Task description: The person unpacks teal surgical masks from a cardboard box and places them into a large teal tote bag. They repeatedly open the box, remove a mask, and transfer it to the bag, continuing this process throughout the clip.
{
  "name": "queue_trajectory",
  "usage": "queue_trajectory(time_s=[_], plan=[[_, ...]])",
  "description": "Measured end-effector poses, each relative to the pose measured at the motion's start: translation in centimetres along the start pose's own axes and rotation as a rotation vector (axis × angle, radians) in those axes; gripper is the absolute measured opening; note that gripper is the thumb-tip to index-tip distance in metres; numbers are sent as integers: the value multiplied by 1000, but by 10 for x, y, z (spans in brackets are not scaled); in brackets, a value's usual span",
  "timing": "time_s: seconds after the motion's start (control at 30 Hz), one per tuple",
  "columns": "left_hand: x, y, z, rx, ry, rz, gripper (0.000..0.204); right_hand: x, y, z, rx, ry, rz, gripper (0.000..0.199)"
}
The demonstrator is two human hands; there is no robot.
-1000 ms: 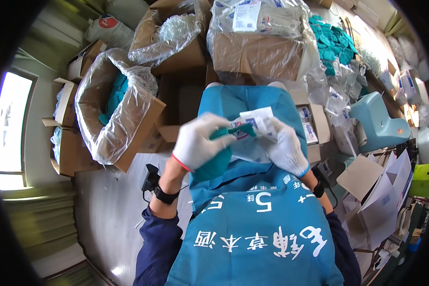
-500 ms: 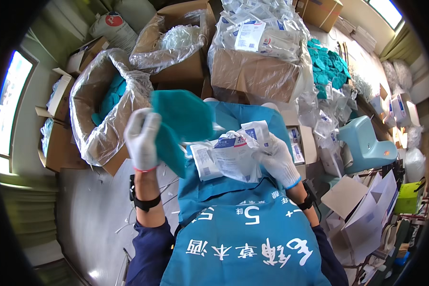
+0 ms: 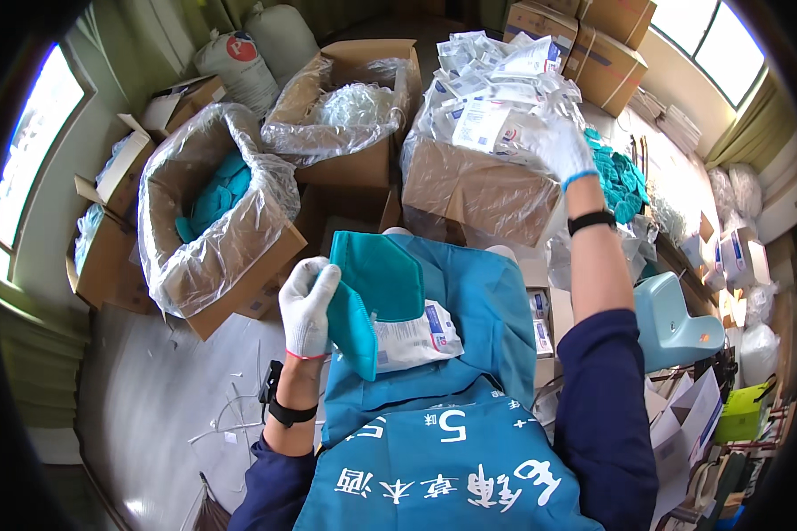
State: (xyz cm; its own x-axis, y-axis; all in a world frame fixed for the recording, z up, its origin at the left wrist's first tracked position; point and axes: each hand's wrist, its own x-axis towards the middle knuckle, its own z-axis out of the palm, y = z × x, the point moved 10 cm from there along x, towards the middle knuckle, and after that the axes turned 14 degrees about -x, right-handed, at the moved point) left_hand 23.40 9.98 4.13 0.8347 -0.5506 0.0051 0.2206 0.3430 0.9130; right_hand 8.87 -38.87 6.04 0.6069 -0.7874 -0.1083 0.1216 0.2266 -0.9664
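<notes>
My left hand (image 3: 310, 305), in a white knit glove, pinches a teal face mask (image 3: 376, 274) by its left side above my lap. Two panels of it show; whether this is one mask or more I cannot tell. Partly hidden beneath it, a white printed pouch (image 3: 421, 341) lies on my blue apron (image 3: 469, 398). My right arm stretches forward, and the gloved right hand (image 3: 565, 152) is at the right side of a heap of clear and white pouches (image 3: 496, 111) in a plastic-lined carton (image 3: 478, 190). Its fingers blend into the pouches, so their grip is unclear.
At left, a plastic-lined carton (image 3: 217, 292) contains teal masks (image 3: 217, 199). Behind it stands another lined carton (image 3: 350, 159) of clear stringy material. More teal masks (image 3: 620, 181) lie beyond my right arm. A light blue plastic chair (image 3: 673, 323) stands at right, near cardboard pieces.
My right hand has left the pouches over my lap and reached forward to the heap. My left hand, still with the mask, has shifted right and lower. The view has tilted up slightly.
</notes>
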Motion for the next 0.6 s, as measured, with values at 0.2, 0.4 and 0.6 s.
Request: queue_trajectory(time_s=[0.2, 0.4, 0.6], plan=[[-6, -22, -3, -132, 40, -75, 11, -157, 110, 100, 158, -296, 28, 55], [-7, -50, 37, 0, -120, -53, 23, -276, 107, 153, -191, -274, -44, 36], [-8, -22, 21, 42, -73, 151, 25, -255, 68, 68, -453, 258, -328, 18]])
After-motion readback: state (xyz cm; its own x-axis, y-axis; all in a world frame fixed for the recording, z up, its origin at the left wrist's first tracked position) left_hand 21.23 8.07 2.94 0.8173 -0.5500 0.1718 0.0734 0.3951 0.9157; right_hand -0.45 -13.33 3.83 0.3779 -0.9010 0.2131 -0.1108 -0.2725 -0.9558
